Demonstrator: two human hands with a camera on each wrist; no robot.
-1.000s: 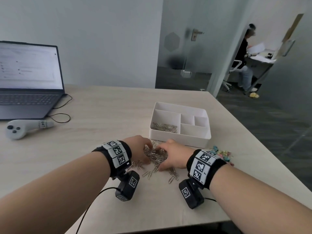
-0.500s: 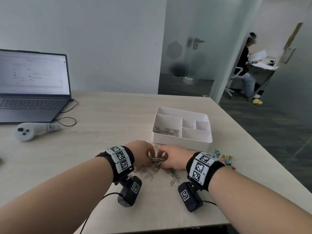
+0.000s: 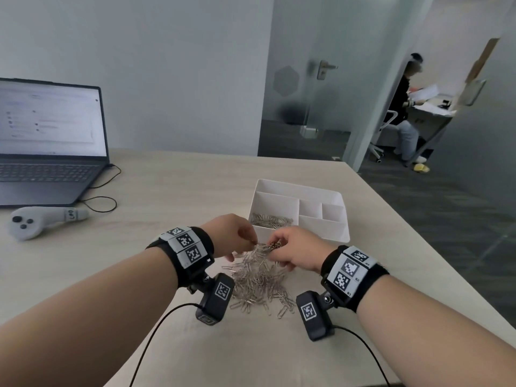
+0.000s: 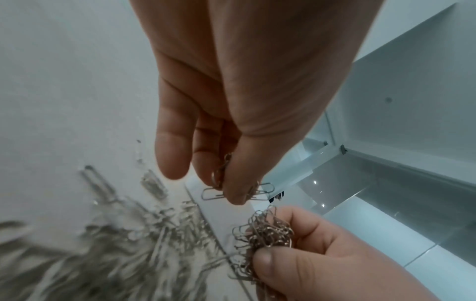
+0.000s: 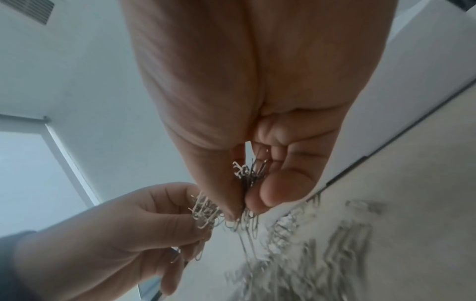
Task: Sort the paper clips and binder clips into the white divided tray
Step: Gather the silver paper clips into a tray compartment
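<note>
From the head camera, both hands are raised over a loose pile of paper clips (image 3: pixel 259 280) on the table (image 3: pixel 167 191), just in front of the white tray (image 3: pixel 339 233). The tray's near-left compartment already holds clips. The left hand (image 3: pixel 229 236) and right hand (image 3: pixel 296 251) each pinch a bunch.

The left wrist camera shows the left hand (image 4: pixel 247 91) pinching a few clips between thumb and fingertips.

The right wrist camera shows the right hand (image 5: pixel 244 91) clenched round a tangle, seemingly trailing strands to the blurred pile.
</note>
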